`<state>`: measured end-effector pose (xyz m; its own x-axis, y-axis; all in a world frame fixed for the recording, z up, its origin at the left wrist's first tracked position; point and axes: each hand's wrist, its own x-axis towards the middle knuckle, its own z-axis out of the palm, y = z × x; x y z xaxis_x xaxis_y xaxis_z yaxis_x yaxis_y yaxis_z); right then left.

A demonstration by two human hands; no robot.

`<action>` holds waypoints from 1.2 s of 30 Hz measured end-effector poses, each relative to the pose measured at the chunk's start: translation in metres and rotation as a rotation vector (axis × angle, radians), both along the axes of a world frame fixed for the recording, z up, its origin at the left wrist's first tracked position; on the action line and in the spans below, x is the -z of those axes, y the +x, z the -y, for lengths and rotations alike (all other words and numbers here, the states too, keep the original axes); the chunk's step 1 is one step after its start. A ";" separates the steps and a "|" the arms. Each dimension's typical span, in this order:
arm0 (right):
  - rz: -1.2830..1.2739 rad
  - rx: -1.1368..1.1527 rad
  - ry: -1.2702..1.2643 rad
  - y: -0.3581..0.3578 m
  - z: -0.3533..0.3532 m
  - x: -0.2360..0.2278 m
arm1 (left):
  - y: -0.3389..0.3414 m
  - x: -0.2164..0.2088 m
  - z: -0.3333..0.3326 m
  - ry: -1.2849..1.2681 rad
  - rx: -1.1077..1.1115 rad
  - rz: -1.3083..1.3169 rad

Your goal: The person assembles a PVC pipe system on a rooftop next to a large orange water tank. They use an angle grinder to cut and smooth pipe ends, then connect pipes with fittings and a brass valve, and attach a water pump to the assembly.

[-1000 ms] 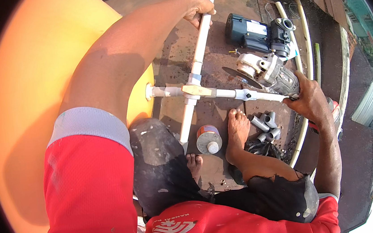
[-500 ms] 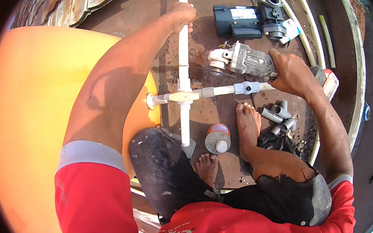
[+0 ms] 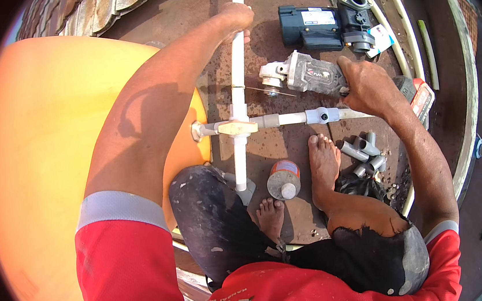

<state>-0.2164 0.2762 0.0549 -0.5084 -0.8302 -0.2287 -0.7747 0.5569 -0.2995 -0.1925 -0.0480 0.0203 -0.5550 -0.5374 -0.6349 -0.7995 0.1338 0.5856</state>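
My left hand (image 3: 235, 18) is wrapped round the upper part of a white PVC pipe (image 3: 237, 69). In my right hand (image 3: 369, 89) is a cordless angle grinder (image 3: 312, 76), gripped by its body behind the grey head. Its thin cutting disc (image 3: 267, 91) reaches to the right side of the pipe, near a dark ring mark above the joint; I cannot tell whether it touches. Below, the pipe meets a cross-shaped fitting (image 3: 237, 127). A side pipe with a pale blue ball valve (image 3: 322, 115) runs right from there.
A large orange tank (image 3: 66, 144) fills the left. A dark water pump (image 3: 322, 26) lies at the upper right, beside long pipes (image 3: 409, 24). Grey pipe fittings (image 3: 366, 150) sit by my foot, and a round can (image 3: 284, 180) stands between my feet.
The grinder has moved left and turned slightly, bringing its disc up to the vertical pipe. My left hand keeps its hold on the pipe.
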 end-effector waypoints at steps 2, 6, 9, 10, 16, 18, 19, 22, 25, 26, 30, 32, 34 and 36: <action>-0.005 -0.021 -0.047 0.000 0.003 -0.002 | 0.001 0.000 0.006 0.030 0.013 0.008; 0.058 0.002 0.005 -0.002 -0.004 -0.004 | -0.004 0.003 0.004 0.020 0.016 0.012; 0.177 0.073 0.018 -0.002 -0.019 -0.011 | -0.003 0.010 0.007 0.046 0.028 0.017; 0.241 0.072 0.052 -0.005 -0.023 -0.012 | 0.001 0.017 0.021 0.055 0.044 0.018; 0.660 0.202 -0.119 -0.007 -0.083 -0.014 | -0.001 0.027 0.025 0.086 0.009 -0.037; 0.815 0.290 -0.149 -0.005 -0.109 -0.014 | -0.005 0.028 0.022 0.130 -0.001 -0.065; 0.901 0.332 -0.190 -0.003 -0.121 -0.013 | -0.005 0.022 0.018 0.154 -0.001 -0.087; 1.045 0.438 -0.300 0.007 -0.140 -0.015 | 0.003 0.026 0.031 0.189 -0.036 -0.119; 1.107 0.578 -0.405 0.024 -0.160 0.007 | 0.016 0.027 0.038 0.248 -0.020 -0.177; 1.136 0.667 -0.317 0.028 -0.176 0.007 | 0.018 0.026 0.035 0.258 -0.010 -0.199; 1.108 0.850 -0.456 0.059 -0.203 0.000 | 0.013 0.024 0.031 0.453 -0.031 -0.303; 1.113 0.864 -0.448 0.067 -0.210 0.004 | 0.015 0.033 0.032 0.476 -0.095 -0.316; 1.115 0.867 -0.443 0.075 -0.205 0.005 | 0.020 0.027 0.027 0.366 -0.109 -0.260; 1.070 0.879 -0.406 0.077 -0.207 0.009 | 0.020 0.025 0.023 0.359 -0.149 -0.255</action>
